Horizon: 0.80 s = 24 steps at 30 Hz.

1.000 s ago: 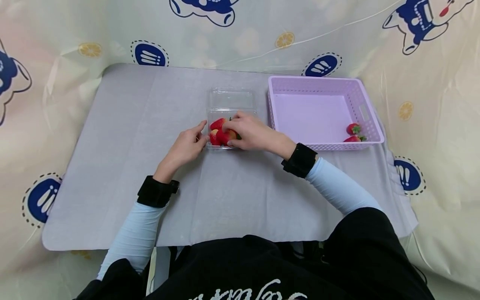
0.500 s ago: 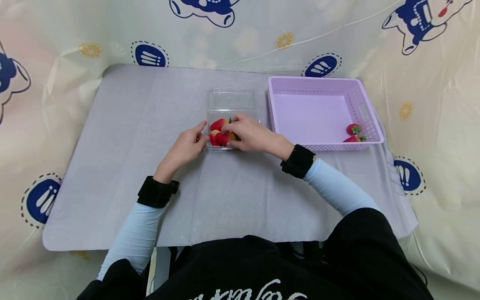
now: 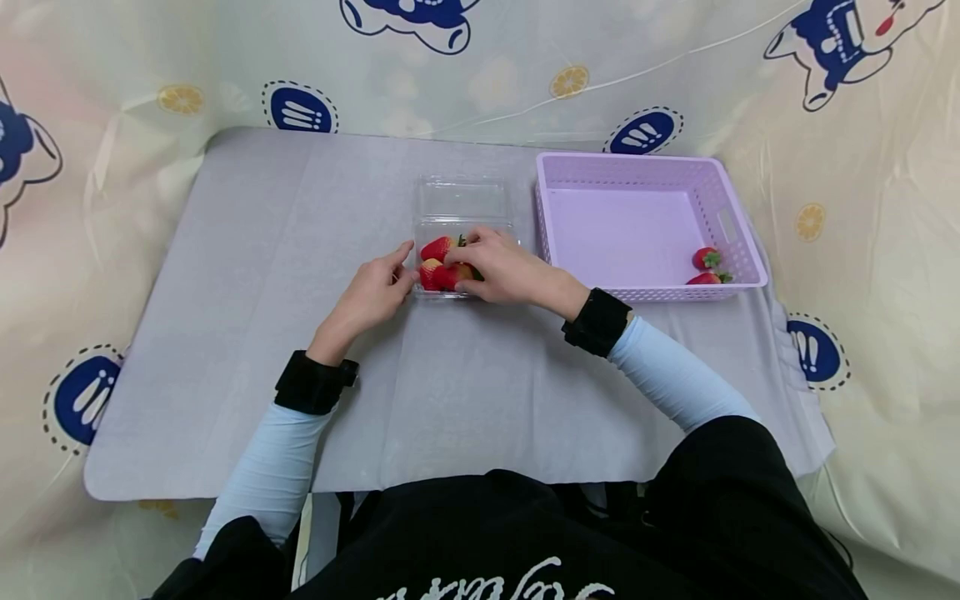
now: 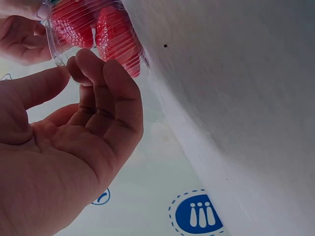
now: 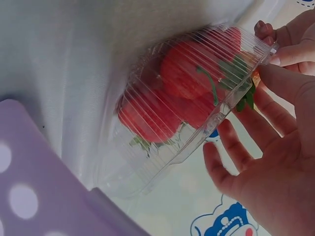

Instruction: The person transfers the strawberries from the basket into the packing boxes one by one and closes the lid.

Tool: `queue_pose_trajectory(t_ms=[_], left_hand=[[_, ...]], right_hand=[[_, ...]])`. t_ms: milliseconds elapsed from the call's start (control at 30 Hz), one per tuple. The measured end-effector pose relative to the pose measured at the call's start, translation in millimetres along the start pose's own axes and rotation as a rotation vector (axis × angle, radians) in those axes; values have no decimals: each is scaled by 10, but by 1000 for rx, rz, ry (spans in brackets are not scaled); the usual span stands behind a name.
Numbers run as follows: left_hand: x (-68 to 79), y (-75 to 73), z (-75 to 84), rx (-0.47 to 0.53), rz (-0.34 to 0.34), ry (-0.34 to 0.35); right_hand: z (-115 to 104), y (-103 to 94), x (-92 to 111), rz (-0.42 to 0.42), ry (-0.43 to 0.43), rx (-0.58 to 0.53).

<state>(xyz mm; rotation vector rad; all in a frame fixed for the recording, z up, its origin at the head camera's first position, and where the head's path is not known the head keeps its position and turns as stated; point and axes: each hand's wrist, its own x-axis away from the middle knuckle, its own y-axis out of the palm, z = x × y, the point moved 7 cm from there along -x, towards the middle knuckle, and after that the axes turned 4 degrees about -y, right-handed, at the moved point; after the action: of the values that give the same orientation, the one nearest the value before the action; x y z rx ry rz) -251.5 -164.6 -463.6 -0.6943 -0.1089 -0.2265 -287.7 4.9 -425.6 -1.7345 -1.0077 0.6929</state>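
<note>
Two hands meet at one clear container [image 3: 441,294]. Thumb and forefinger of the right hand [image 3: 506,268] close around a strawberry [image 3: 452,277] at its near side, while that hand's other fingers bend over the container; how firmly they squeeze I cannot tell. Thumb and fingers of the left hand [image 3: 375,292] come together on the rim at the container's left edge, apparently to brace it, since plastic so thin would likely slide under a light push. In the head view the left forefinger points forward beside the wall.

More berries, one at the far left [image 3: 438,248] among them, press together in the base; the right hand hides some of them. The lid [image 3: 463,200] lies folded back on the far side, which leaves the top open to fingers from above.

Just right of the container stands a purple basket [image 3: 622,225], presumably set there to suit the right arm's reach. Two strawberries [image 3: 706,258] rest in its near right corner, well apart from the hands.

Room is tightest in the narrow gap between container and basket wall. Leftward, the cloth-covered table [image 3: 240,333] runs on broadly; toward the person a wide strip of cloth separates the container from the near edge. The basket's right end sits close to the table's right edge.
</note>
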Motion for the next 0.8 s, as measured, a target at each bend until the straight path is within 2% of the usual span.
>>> queue_pose_trajectory(t_ms=[800], left_hand=[[-9, -3, 0, 1, -2, 0]], right_hand=[[15, -28, 57, 50, -27, -17]])
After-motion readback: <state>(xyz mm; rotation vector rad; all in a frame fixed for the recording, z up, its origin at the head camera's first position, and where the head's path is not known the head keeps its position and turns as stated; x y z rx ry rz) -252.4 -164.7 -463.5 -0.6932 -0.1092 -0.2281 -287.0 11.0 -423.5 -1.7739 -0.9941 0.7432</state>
